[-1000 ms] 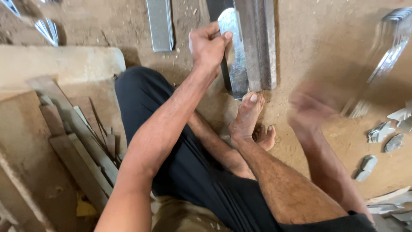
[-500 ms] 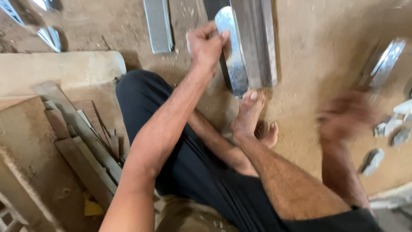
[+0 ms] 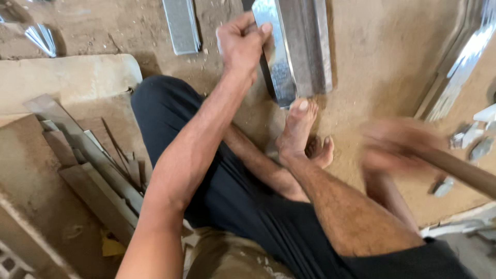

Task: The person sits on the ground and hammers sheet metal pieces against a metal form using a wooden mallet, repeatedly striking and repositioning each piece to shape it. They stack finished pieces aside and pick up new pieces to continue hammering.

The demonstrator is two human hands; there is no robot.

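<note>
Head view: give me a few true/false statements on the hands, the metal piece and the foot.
1. The left hand grips the shiny metal sheet piece by its edge. True.
2. A bare foot rests against the near end of the metal channel. True.
3. The right hand is sharp and lies flat on the ground. False: it is blurred and closed on a wooden handle.
4. The person wears shoes. False: the feet are bare.
5. Wood offcuts lie piled on the person's left. True.
</note>
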